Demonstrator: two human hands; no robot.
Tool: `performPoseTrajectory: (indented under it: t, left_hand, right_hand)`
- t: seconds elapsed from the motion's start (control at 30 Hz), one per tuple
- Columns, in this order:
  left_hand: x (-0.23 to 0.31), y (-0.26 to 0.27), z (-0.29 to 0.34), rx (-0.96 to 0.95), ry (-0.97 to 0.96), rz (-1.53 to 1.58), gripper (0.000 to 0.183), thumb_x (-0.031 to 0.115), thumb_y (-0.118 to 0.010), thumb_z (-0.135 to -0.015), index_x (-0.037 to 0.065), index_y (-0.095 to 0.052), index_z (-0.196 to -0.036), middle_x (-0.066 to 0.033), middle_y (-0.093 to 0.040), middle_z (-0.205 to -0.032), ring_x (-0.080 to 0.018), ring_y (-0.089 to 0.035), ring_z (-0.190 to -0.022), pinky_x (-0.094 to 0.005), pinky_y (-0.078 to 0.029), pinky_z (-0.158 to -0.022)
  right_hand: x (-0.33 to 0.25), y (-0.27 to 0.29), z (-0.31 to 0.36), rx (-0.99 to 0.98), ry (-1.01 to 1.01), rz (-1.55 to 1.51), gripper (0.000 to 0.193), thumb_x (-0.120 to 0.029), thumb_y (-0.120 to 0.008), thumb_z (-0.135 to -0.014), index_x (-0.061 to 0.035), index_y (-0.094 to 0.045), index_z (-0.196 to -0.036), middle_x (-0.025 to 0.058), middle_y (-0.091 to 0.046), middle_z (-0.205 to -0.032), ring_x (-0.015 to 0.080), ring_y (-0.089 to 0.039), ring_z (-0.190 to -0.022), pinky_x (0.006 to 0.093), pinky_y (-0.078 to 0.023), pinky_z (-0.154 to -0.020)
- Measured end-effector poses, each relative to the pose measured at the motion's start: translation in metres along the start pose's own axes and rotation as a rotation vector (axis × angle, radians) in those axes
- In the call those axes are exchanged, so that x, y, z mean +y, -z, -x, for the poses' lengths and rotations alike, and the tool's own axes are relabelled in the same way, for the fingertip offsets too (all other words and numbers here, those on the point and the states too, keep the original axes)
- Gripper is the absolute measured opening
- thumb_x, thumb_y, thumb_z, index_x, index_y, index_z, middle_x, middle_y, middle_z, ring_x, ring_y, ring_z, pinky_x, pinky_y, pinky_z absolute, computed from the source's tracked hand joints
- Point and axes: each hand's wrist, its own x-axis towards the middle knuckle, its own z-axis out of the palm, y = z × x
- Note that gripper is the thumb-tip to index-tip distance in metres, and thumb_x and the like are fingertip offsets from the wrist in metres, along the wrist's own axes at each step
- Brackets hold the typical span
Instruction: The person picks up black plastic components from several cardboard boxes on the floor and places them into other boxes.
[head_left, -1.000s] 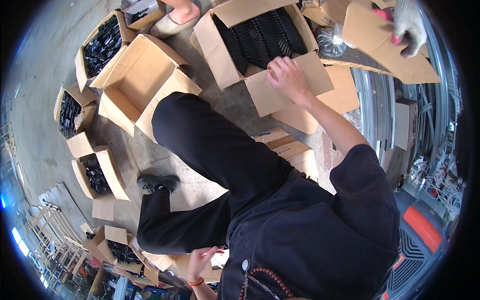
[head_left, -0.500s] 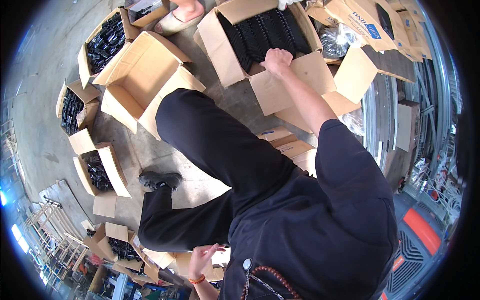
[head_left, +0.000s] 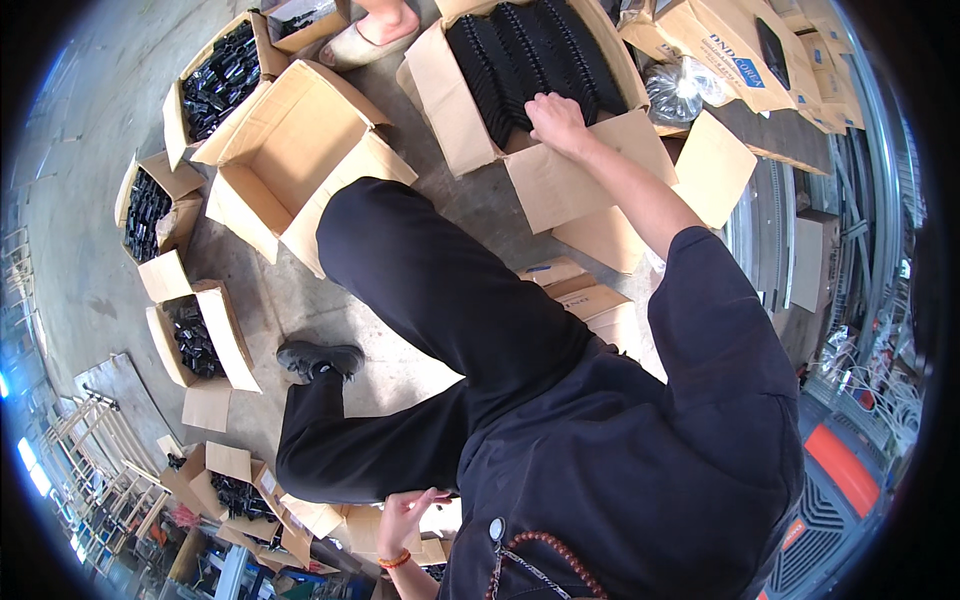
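An open cardboard box [head_left: 455,125] at the upper middle holds rows of stacked black ribbed parts [head_left: 535,55]. My right hand [head_left: 557,122] reaches over its near flap [head_left: 590,175], fingers bent down against the near ends of the rows. Its fingertips are partly hidden, so I cannot make out what they grip. Beside my thigh at the bottom, my left hand [head_left: 405,520] shows an orange bracelet [head_left: 395,560]. Its fingers are loosely curved and apart, with nothing visible in them.
A large open carton [head_left: 255,200] stands left of my knee. Smaller boxes [head_left: 215,325] of black pieces line the left. Another person's foot [head_left: 388,22] is at the top. On the right are a clear bag [head_left: 675,92], metal profiles [head_left: 760,230] and an orange-and-grey machine [head_left: 840,470].
My right hand has moved slightly farther over the black parts, its fingers reaching more forward. A white thing at the far edge of the box has left the view. The left hand stays put.
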Motion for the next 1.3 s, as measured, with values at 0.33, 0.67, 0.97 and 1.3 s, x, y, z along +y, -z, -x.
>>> performPoseTrajectory:
  t: [0.33,0.67,0.97,1.3]
  left_hand:
    - [-0.005,0.002,-0.002,-0.022,-0.020,0.042,0.033,0.026,-0.057,-0.099,-0.004,-0.072,-0.102,-0.0067,-0.074,-0.087,-0.0051,-0.058,-0.076,-0.0221,-0.046,-0.070]
    - [-0.002,0.000,0.000,-0.002,-0.016,0.018,0.034,0.029,-0.057,-0.098,-0.001,-0.073,-0.102,-0.0050,-0.074,-0.086,-0.0031,-0.054,-0.073,-0.0219,-0.044,-0.066]
    - [0.001,0.002,0.000,-0.025,-0.017,-0.012,0.035,0.030,-0.056,-0.099,-0.001,-0.072,-0.103,-0.0057,-0.074,-0.087,-0.0038,-0.058,-0.077,-0.0223,-0.046,-0.070]
    - [0.020,-0.007,0.004,0.063,-0.003,-0.015,0.035,0.029,-0.055,-0.099,-0.001,-0.073,-0.101,-0.0010,-0.073,-0.077,-0.0005,-0.040,-0.066,-0.0193,-0.035,-0.058]
  right_hand:
    - [-0.009,-0.010,-0.025,-0.077,0.038,0.087,0.024,-0.024,-0.080,-0.069,-0.0108,-0.073,-0.088,0.0067,-0.071,-0.094,0.0260,-0.064,-0.096,0.0413,-0.048,-0.083]
    - [0.026,-0.011,-0.012,0.005,0.051,-0.472,0.026,-0.025,-0.073,-0.073,-0.0060,-0.062,-0.086,0.0098,-0.066,-0.097,0.0297,-0.062,-0.097,0.0450,-0.049,-0.081]
    - [-0.002,0.010,-0.010,-0.039,0.132,-0.082,0.031,-0.026,-0.075,-0.075,-0.0047,-0.063,-0.094,0.0138,-0.070,-0.088,0.0299,-0.069,-0.088,0.0423,-0.056,-0.073]
    - [-0.031,-0.013,-0.025,0.058,0.073,0.063,0.016,-0.012,-0.055,-0.085,-0.0092,-0.071,-0.082,0.0103,-0.072,-0.083,0.0239,-0.072,-0.078,0.0363,-0.056,-0.063]
